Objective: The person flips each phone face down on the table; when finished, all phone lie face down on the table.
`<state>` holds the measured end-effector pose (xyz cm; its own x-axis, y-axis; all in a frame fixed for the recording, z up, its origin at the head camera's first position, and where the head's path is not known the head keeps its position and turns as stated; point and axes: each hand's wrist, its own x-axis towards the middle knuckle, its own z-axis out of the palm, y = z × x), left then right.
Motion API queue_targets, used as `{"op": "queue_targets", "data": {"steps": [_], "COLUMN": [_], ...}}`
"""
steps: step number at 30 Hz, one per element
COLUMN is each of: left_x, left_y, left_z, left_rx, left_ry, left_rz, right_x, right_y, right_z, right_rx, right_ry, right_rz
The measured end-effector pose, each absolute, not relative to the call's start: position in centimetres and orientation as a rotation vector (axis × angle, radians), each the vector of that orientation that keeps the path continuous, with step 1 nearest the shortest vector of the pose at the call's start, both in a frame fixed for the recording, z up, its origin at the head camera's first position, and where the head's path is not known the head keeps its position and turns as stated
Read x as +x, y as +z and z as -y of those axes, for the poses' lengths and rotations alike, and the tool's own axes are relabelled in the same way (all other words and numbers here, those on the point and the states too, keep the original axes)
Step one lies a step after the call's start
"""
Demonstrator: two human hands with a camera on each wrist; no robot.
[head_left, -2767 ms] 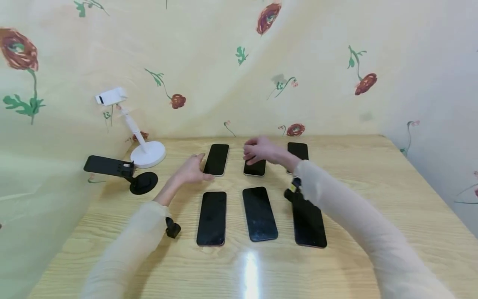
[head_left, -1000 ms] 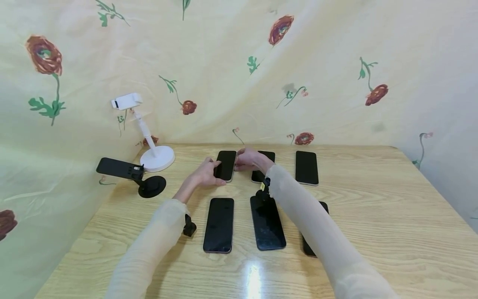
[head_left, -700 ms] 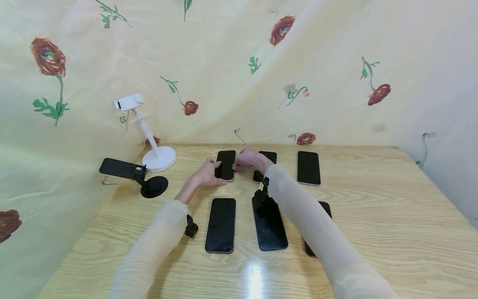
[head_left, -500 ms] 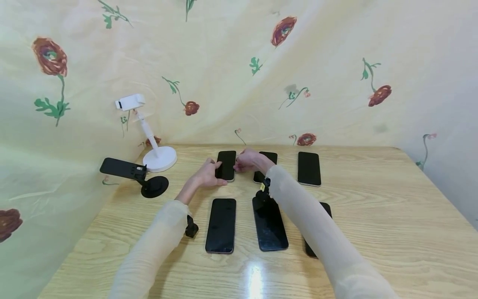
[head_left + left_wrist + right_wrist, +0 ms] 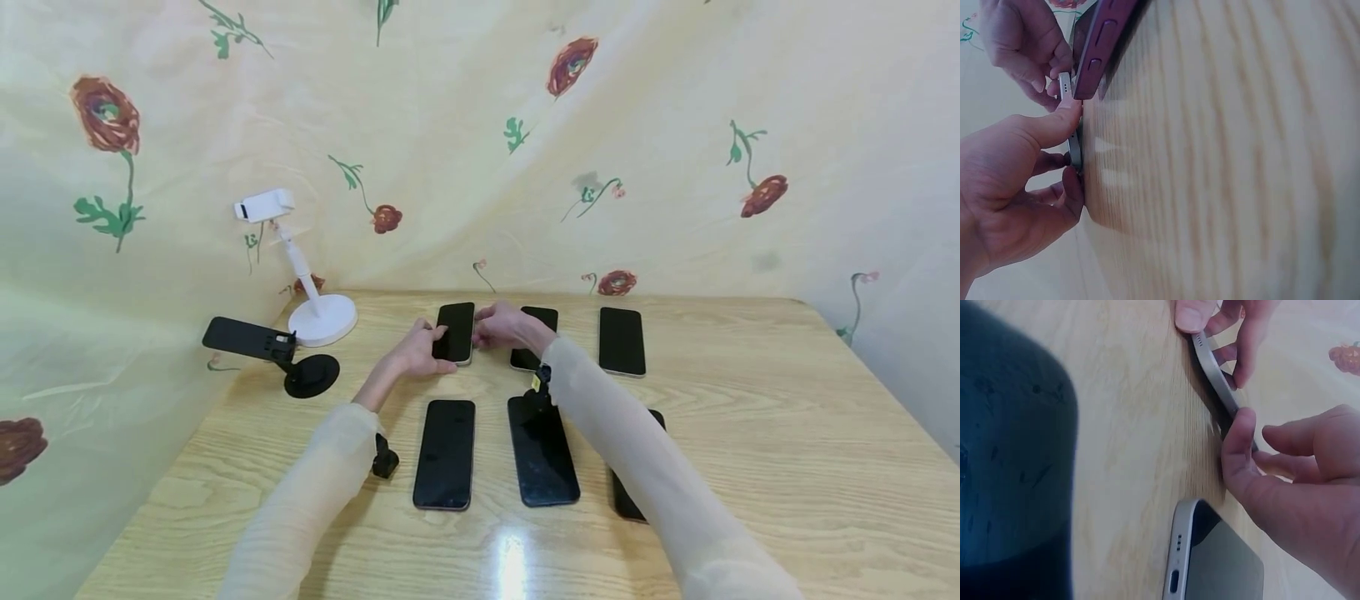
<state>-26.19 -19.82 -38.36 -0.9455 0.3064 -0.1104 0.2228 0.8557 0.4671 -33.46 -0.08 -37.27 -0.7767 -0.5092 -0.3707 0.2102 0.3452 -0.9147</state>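
Observation:
At the back left of the table, a black-screened smartphone point(image 5: 453, 333) with a pale metal edge lies between my hands. My left hand point(image 5: 416, 348) grips its left side, thumb at the bottom edge and one finger over the screen. From the opposite side, my right hand point(image 5: 504, 325) holds the right edge with curled fingers. In the right wrist view, the phone's pale edge point(image 5: 1215, 372) runs from the left thumb to my right fingertips, with shadow under it. Beneath my right forearm lie the middle back-row phone point(image 5: 534, 337) and the middle front-row phone point(image 5: 543, 454).
A third back-row phone point(image 5: 622, 342) lies to the right. In front are a left phone point(image 5: 444, 454) and a right phone point(image 5: 628, 500), partly hidden by the sleeve. At the left stand a white phone stand point(image 5: 322, 319) and a black one point(image 5: 311, 375). Flowered cloth point(image 5: 450, 167) hangs behind.
My right hand has moved left from the middle back-row phone to the right edge of the left one. The left hand has shifted further over that phone. The head view has turned slightly left.

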Motion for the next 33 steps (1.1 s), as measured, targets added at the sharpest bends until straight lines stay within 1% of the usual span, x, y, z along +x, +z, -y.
{"op": "queue_targets", "data": {"steps": [6, 13, 18, 28, 33], "left_x": [-26.3, -26.1, -25.9, -25.7, -25.3], "left_y": [-38.4, -38.2, -38.3, -38.1, -37.8], "left_z": [20.1, 20.3, 20.7, 21.3, 21.5], "left_rx": [0.452, 0.468, 0.444, 0.437, 0.430], "left_ry": [0.698, 0.740, 0.861, 1.015, 1.069], "left_rz": [-2.849, -2.839, -2.789, -2.698, -2.662], "right_x": [-33.1, -32.6, -32.5, -32.0, -31.6], "right_y": [-37.6, -37.8, -37.9, -37.6, -37.1], "right_z": [-0.4, -0.4, -0.4, -0.5, -0.1], "right_rx": [-0.354, -0.396, -0.423, -0.625, -0.668], "right_ry": [-1.427, -1.435, -1.429, -1.308, -1.294], "right_rz": [-1.996, -1.950, -1.954, -2.122, -2.158]}}
